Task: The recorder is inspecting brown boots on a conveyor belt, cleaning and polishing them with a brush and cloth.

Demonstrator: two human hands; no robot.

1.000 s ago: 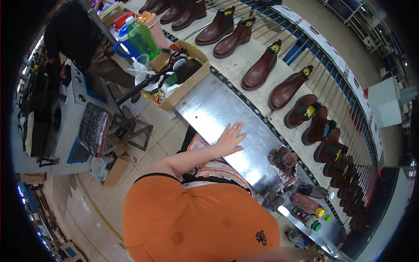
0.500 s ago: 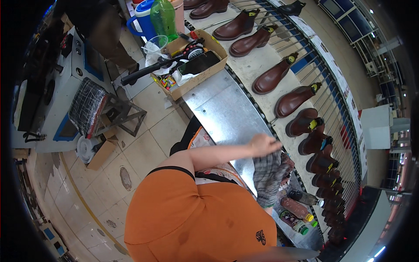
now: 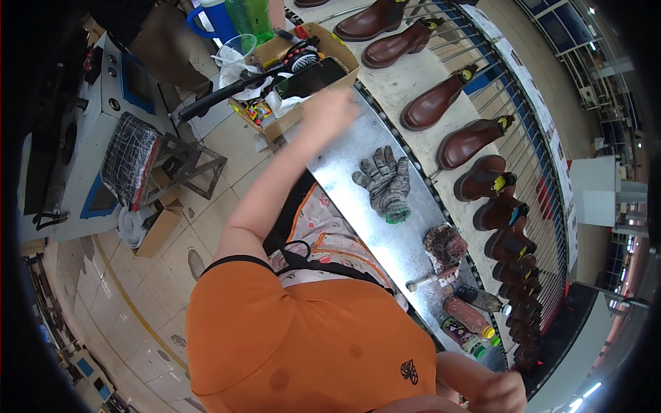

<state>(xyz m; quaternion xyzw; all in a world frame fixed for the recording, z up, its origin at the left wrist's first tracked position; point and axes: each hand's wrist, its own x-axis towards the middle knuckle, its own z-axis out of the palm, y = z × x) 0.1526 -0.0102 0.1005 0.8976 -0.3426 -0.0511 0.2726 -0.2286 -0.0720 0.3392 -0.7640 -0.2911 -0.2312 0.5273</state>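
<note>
Metal surface (image 3: 385,227) runs just below the left hand (image 3: 330,113), w/ brown boots (image 3: 434,103) lined up beyond it. Cardboard box (image 3: 275,127) of odds sits right beside the hand; grey glove (image 3: 384,180) lies near, toward the body. Left hand's blurred, grip can't tell. Right hand (image 3: 499,392) low, loosely curled, nothing visibly held.

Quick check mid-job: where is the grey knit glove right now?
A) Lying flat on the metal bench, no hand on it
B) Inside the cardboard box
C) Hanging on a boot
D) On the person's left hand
A: the grey glove lies flat on the metal bench, apart from the left hand, which is up by the cardboard box.
</note>
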